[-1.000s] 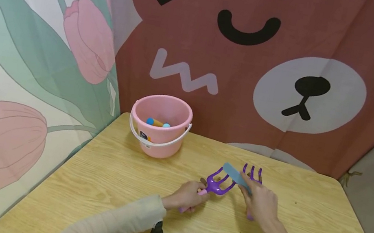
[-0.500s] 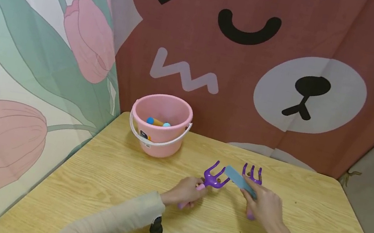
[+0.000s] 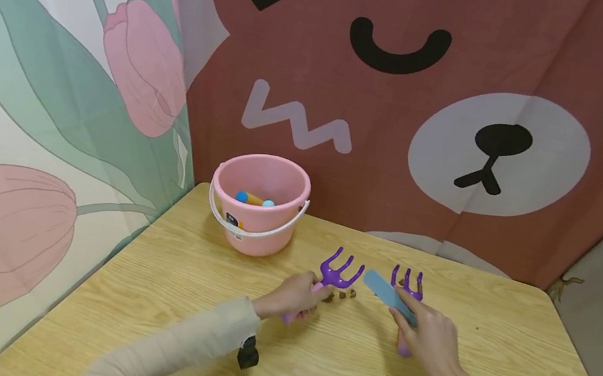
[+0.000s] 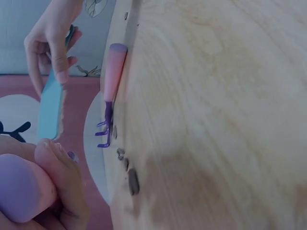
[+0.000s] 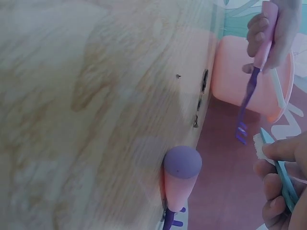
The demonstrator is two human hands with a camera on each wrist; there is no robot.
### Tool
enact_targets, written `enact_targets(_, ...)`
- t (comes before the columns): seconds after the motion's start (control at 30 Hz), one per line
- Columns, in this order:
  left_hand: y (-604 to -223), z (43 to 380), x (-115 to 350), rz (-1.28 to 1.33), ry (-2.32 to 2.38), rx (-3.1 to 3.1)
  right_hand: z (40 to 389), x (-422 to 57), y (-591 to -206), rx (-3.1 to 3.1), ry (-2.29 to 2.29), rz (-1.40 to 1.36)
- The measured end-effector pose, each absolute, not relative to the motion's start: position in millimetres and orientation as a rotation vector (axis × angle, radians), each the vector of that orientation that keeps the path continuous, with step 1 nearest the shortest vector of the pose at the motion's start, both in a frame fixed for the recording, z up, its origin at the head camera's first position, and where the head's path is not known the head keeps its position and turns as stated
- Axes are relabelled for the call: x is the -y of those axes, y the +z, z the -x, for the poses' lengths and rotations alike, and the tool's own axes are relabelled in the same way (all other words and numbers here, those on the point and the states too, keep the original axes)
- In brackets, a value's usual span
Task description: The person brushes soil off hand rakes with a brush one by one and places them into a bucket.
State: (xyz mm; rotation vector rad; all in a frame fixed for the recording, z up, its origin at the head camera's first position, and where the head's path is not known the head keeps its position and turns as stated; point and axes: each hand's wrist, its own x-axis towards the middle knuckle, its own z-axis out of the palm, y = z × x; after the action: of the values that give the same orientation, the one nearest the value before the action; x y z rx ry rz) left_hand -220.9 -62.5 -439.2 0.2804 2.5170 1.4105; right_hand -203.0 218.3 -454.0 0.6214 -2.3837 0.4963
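My left hand point(image 3: 295, 295) grips the pink handle of a small garden fork point(image 3: 336, 277), its purple tines raised off the table and pointing away from me. In my right hand point(image 3: 431, 335) I pinch a flat blue brush point(image 3: 388, 294) between thumb and fingers. Pale bristles point(image 5: 259, 145) show along its edge in the right wrist view. The brush tip lies just right of the tines, a small gap apart. A second purple fork point(image 4: 113, 79) with a pink handle lies on the table, partly hidden by my right hand in the head view. Several brown crumbs point(image 3: 343, 295) lie beneath the held fork.
A pink bucket point(image 3: 260, 234) with a white handle stands at the back left, with blue and orange things point(image 3: 254, 199) inside. The wooden table point(image 3: 191, 276) ends at a printed bear curtain point(image 3: 382, 135) behind.
My left hand has drawn the fork left and away from the brush, uncovering the brown crumbs. My right hand with the brush has shifted slightly right.
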Motion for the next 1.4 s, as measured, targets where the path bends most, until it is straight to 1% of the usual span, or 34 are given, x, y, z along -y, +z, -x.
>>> enact_targets(0.27, -425, 228, 71, -0.309, 1.453, -2.501, 204, -223, -458, 2.398, 0.495, -0.616)
enact_targets(0.67, -404, 237, 78, -0.245, 1.549, -2.395, 205, -225, -459, 2.439, 0.514, -0.601)
enact_targets(0.9, -392, 240, 82, -0.297, 1.597, -2.340, 203, -226, -459, 2.440, 0.508, -0.601)
enact_targets(1.27, -374, 247, 81, -0.266, 1.671, -2.237, 204, -226, -462, 2.444, 0.499, -0.597)
enact_targets(1.4, -364, 246, 84, -0.302, 1.646, -2.252, 205, -226, -464, 2.438, 0.501, -0.603)
